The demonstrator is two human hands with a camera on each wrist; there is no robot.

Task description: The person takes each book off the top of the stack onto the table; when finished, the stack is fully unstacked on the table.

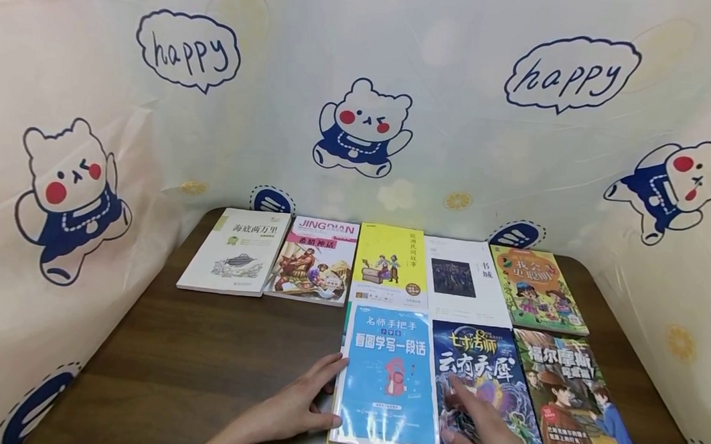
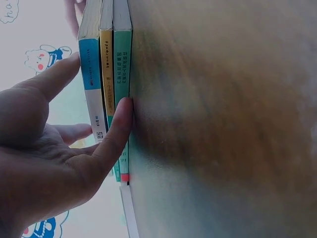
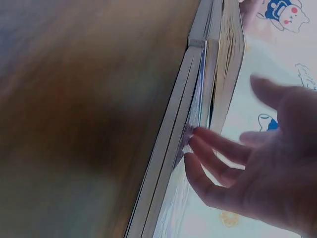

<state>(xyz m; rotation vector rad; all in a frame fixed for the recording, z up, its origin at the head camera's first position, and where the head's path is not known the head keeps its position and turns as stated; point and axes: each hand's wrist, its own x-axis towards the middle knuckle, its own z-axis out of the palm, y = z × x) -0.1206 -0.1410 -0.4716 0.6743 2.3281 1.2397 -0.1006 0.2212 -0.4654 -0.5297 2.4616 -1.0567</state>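
A light blue book (image 1: 392, 378) tops a stack at the front middle of the table. Under it, the left wrist view shows a yellow spine (image 2: 106, 69) and a green spine (image 2: 122, 64). My left hand (image 1: 294, 406) is at the stack's left side, its extended fingers touching the spines. Over the dark blue book (image 1: 476, 342) to the right, my right hand (image 1: 486, 427) is held with fingers loosely bent and nothing in its grasp. In the right wrist view its fingertips (image 3: 190, 158) are right at that book's cover, beside the taller stack.
Along the back lie a white book (image 1: 236, 249), a pink-topped book (image 1: 314, 260), a yellow book (image 1: 392, 264), another white book (image 1: 468, 302) and an orange-green book (image 1: 539, 288). A detective-cover book (image 1: 576, 394) lies front right. Patterned cloth (image 1: 457, 120) surrounds the brown table (image 1: 204, 348).
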